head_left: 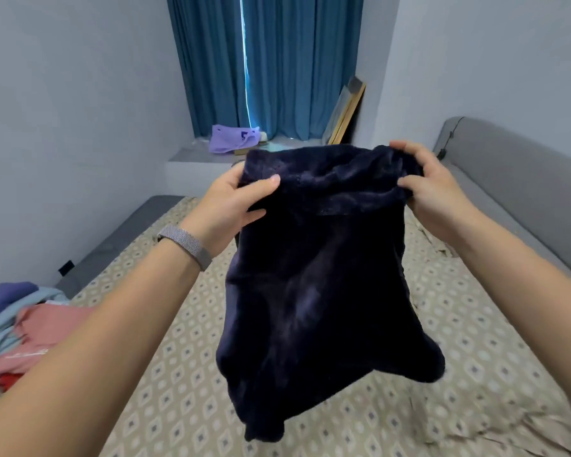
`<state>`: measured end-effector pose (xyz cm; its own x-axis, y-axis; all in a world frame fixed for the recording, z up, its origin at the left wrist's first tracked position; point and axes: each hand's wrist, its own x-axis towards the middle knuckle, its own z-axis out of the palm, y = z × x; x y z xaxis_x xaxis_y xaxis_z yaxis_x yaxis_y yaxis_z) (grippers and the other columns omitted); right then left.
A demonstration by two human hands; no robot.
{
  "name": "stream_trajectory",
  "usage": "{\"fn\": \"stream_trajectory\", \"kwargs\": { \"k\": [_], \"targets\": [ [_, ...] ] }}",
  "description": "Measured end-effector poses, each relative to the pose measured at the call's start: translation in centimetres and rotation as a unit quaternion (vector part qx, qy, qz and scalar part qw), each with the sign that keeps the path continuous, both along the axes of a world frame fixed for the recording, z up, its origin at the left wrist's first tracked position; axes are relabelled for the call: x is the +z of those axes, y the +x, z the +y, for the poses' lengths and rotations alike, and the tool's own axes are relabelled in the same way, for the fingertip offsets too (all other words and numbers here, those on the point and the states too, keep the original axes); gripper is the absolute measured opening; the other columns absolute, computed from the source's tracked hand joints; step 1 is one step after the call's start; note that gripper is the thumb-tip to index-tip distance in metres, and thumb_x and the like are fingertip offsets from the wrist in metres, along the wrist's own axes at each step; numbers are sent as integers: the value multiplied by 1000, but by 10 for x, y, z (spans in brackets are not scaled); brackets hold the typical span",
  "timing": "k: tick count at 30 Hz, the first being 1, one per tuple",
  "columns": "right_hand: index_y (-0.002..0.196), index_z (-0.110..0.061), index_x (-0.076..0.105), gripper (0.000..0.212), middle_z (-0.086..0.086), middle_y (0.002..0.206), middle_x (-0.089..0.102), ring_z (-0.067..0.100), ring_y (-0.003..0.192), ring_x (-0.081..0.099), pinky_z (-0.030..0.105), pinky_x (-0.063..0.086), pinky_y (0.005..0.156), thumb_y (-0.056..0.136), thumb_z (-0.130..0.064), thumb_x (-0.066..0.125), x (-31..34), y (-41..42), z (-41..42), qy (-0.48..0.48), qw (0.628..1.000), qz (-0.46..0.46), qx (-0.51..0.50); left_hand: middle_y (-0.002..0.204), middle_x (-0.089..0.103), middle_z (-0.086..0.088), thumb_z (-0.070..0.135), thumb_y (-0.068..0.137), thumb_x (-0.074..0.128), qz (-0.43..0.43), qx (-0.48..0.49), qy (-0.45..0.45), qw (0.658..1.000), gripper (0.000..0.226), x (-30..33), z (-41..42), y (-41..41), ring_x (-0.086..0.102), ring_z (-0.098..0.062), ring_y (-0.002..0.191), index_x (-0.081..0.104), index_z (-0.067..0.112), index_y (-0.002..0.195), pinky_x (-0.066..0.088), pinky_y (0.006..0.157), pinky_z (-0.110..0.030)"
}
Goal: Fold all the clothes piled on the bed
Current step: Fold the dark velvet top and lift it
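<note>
Hanging in the middle of the frame, the dark navy garment [314, 291] is held up in the air above the bed [475, 374], and I cannot tell if it is shorts or something else. My left hand [234, 199] pinches its upper edge on one side, thumb on the front, and my right hand [432, 189] grasps the bunched upper edge on the other side. The cloth looks plush and thick, so I judge it soft, limp and quite light, not slippery; it will sag wherever I do not hold it. The two top corners seem the best places to hold. At the lower left of the frame lies the pile of clothes [20, 331], pink and light blue, on the bed's edge. Blue curtains [277, 61] hang at the top centre.
</note>
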<state>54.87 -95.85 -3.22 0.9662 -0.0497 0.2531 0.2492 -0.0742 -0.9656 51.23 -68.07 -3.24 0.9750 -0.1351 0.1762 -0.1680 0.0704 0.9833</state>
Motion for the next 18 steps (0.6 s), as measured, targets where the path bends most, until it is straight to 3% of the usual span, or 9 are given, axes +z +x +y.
{"fn": "stream_trajectory", "kwargs": {
  "k": [3, 5, 8, 9, 12, 14, 16, 18],
  "targets": [
    [125, -29, 60, 73, 2, 128, 58, 16, 109, 62, 26, 56, 80, 80, 22, 34, -16, -12, 7, -40, 998, 40, -16, 101, 68, 13, 11, 94, 59, 3, 7, 21, 1000, 20, -17, 1, -11, 63, -2, 97, 62, 28, 103, 50, 85, -21],
    [127, -26, 59, 75, 5, 123, 61, 21, 109, 62, 31, 55, 83, 75, 22, 36, -31, -18, 12, -25, 998, 64, -11, 106, 68, 11, 9, 96, 54, 31, 7, -4, 999, 23, -28, 8, -14, 63, -4, 101, 61, 28, 107, 48, 92, -26],
    [131, -23, 55, 80, 5, 103, 62, 19, 85, 59, 17, 46, 58, 68, 22, 36, -44, -20, 16, -51, 995, 85, -15, 119, 65, 6, 13, 98, 53, 64, 23, -19, 997, 24, -35, 20, -11, 59, -13, 115, 58, 26, 117, 40, 106, -38],
    [132, -22, 53, 78, 4, 104, 62, 17, 85, 59, 13, 44, 56, 70, 22, 37, -45, -19, 16, -79, 994, 75, -17, 119, 64, 6, 14, 98, 52, 69, 32, -23, 997, 25, -34, 22, -9, 59, -14, 117, 57, 26, 119, 39, 107, -39],
    [128, -18, 55, 56, 0, 116, 61, 16, 104, 58, 19, 45, 80, 79, 7, 61, -39, -8, 9, -203, 977, -5, -63, 112, 66, 9, 12, 98, 51, 45, 38, -33, 998, 24, -21, 20, -3, 61, -10, 109, 58, 24, 117, 43, 103, -35],
    [109, -18, 60, 34, -2, 100, 62, 19, 92, 55, 31, 45, 81, 79, -11, 72, -31, 0, -1, -301, 941, -89, -127, 108, 68, 10, 9, 97, 52, 10, 41, -40, 998, 23, -10, 13, 1, 62, -7, 106, 59, 23, 113, 46, 99, -30],
    [94, -22, 60, 17, -1, 83, 59, 27, 83, 51, 36, 42, 74, 77, -24, 64, -30, 9, -16, -376, 893, -171, -177, 103, 71, 11, 5, 92, 58, -28, 50, -47, 997, 23, -1, 3, 3, 64, -6, 102, 63, 22, 107, 50, 94, -27],
    [90, -24, 62, 19, 3, 82, 52, 29, 84, 45, 34, 38, 76, 73, -32, 57, -40, 18, -29, -406, 870, -191, -204, 96, 72, 11, 3, 84, 67, -46, 59, -40, 996, 24, 0, -10, 4, 65, -5, 96, 68, 22, 98, 53, 90, -25]
  ]
}}
